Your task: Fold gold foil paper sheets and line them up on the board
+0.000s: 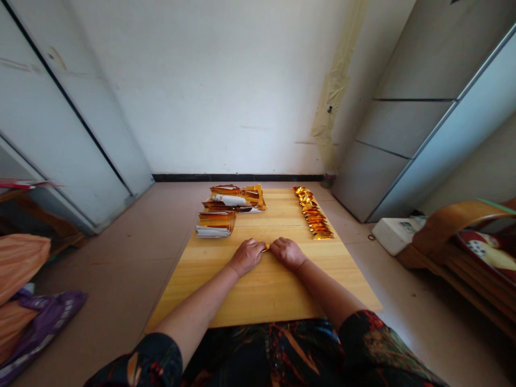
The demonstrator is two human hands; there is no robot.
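Near the middle of the wooden table [266,301], my left hand [248,255] and my right hand [287,252] almost meet. A small piece of gold foil [266,248] shows between them, with the fingers of both hands closed on it; most of it is hidden. Ahead and to the left lie stacks of flat orange-gold foil sheets [217,219] with white paper edges. A white roll or bundle [229,200] rests on the farther stack. Along the right side of the table runs a row of folded gold foil pieces [314,215], set close together.
A white wall [226,97] stands beyond the table. A tall grey cabinet [387,129] is at the far right. On the right are a white box [392,235] and a wooden seat [447,274]. Orange and purple bags [48,322] lie at the left.
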